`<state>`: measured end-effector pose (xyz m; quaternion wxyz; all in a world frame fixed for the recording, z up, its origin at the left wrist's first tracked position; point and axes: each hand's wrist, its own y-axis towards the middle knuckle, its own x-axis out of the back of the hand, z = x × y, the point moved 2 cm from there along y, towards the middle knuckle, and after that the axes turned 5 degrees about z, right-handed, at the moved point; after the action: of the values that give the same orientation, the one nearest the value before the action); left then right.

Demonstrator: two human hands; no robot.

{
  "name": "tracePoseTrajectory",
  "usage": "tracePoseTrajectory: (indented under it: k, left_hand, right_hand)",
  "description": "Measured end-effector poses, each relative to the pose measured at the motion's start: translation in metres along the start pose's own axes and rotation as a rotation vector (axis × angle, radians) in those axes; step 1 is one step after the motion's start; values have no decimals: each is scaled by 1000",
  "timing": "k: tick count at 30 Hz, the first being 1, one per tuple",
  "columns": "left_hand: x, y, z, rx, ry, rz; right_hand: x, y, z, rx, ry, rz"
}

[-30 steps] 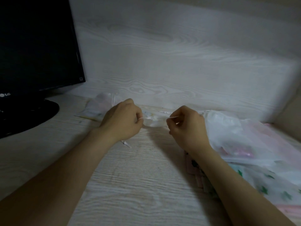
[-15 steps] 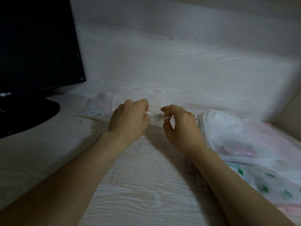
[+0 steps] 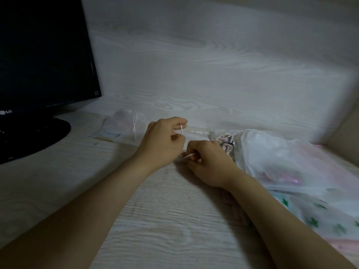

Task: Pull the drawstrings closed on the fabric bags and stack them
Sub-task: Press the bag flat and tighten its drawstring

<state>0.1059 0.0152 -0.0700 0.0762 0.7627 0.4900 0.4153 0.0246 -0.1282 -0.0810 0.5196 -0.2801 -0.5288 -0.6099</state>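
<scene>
At centre frame, a person's left hand [image 3: 163, 142] curls its grip round a white drawstring [image 3: 181, 131], and the right hand [image 3: 210, 165], just below, pinches a second cord [image 3: 186, 155]. A pile of fabric bags [image 3: 281, 158] lies on the table [image 3: 155, 220] at right. One bag [image 3: 124, 126] lies left of centre near a monitor [image 3: 44, 55].

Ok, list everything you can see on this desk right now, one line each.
monitor: one, black, far left on the desk
desk: one, pale wood grain, under everything
back panel: one, pale wood grain, behind the desk
fabric bag: one, translucent white, back, left of the hands
bag pile: count unclear, white, pink and green-printed, right
drawstring: count unclear, white, between the hands
left hand: one, centre, grips the drawstring
right hand: one, beside it, pinches the drawstring
</scene>
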Motion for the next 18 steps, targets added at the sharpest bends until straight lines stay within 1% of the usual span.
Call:
tracePoseTrajectory:
  k: [3, 7, 9, 12, 15, 18]
  left_hand:
    - [-6, -2, 1, -7, -25, 66]
    - [-8, -2, 9, 11, 16, 77]
    - [-8, -3, 11, 38, 20, 83]
    - [-8, -4, 12, 57, 25, 95]
    - [-7, -5, 12, 59, -33, 127]
    - [-6, -3, 10, 96, -176, 197]
  right_hand:
    - [1, -1, -4, -98, 99, -60]
    - [7, -1, -7, -265, 232, -223]
    - [10, -2, -8, -304, 242, -272]
    - [12, -5, -9, -335, 292, -285]
    - [15, -7, -7, -372, 459, -259]
    - [17, -6, -8, -425, 762, -272]
